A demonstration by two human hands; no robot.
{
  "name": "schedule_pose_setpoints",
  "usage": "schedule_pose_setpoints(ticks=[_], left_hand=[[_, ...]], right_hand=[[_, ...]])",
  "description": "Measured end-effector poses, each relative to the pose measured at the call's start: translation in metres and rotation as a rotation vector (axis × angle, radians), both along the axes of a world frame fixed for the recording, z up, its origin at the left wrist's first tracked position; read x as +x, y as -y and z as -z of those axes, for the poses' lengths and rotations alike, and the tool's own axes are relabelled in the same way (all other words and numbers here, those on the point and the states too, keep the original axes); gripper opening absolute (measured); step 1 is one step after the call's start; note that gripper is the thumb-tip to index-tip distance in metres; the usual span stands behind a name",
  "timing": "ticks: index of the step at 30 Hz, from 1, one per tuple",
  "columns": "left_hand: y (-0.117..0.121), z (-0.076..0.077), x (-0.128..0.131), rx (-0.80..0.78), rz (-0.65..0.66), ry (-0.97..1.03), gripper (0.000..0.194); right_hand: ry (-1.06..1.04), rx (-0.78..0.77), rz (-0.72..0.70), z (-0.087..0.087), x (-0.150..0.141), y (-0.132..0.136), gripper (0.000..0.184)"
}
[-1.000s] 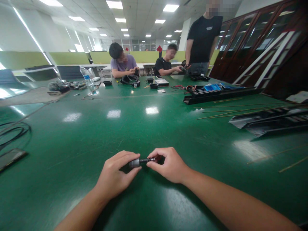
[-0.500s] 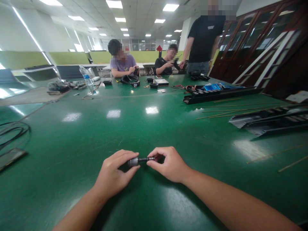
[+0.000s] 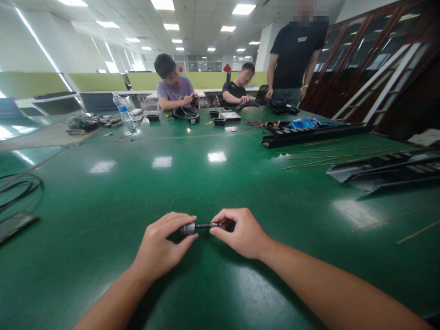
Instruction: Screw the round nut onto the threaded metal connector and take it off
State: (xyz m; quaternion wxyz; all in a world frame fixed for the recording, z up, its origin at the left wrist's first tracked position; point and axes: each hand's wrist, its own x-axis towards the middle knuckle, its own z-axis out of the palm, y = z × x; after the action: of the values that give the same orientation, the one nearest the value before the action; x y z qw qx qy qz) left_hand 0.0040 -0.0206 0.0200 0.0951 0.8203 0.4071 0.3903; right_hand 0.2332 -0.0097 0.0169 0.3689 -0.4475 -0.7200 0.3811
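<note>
Just above the green table, my left hand (image 3: pixel 164 245) has its thumb and fingers closed around a short grey metal cylinder (image 3: pixel 189 228). A thin dark shaft (image 3: pixel 203 225) sticks out of the cylinder toward the right. The far end of this shaft, which looks ringed, is pinched between the thumb and forefinger of my right hand (image 3: pixel 242 233). The piece lies about level between both hands. My fingers hide the cylinder's left end and part of the shaft's tip, so its exact kind is unclear.
Thin brass-coloured rods (image 3: pixel 323 163) and black metal channels (image 3: pixel 388 176) lie to the right. On the left are a phone-like slab (image 3: pixel 15 225) and a coiled black cable (image 3: pixel 20 188). Across the table are a bottle (image 3: pixel 122 109), a black cable loop (image 3: pixel 185 114) and several people.
My hands hold the same grip, with the piece shifted very slightly left. At the far side, the seated person in black has lowered a dark object to the table; the standing person's arm has drawn back.
</note>
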Motion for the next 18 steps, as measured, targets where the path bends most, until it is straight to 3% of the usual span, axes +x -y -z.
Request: schedule_pose_setpoints(ticks=[18], left_hand=[[-0.0017, 0.0002, -0.0032, -0.013, -0.031, -0.013, 0.028]], right_hand=[[0.002, 0.002, 0.002, 0.0018, 0.0002, -0.0013, 0.011]])
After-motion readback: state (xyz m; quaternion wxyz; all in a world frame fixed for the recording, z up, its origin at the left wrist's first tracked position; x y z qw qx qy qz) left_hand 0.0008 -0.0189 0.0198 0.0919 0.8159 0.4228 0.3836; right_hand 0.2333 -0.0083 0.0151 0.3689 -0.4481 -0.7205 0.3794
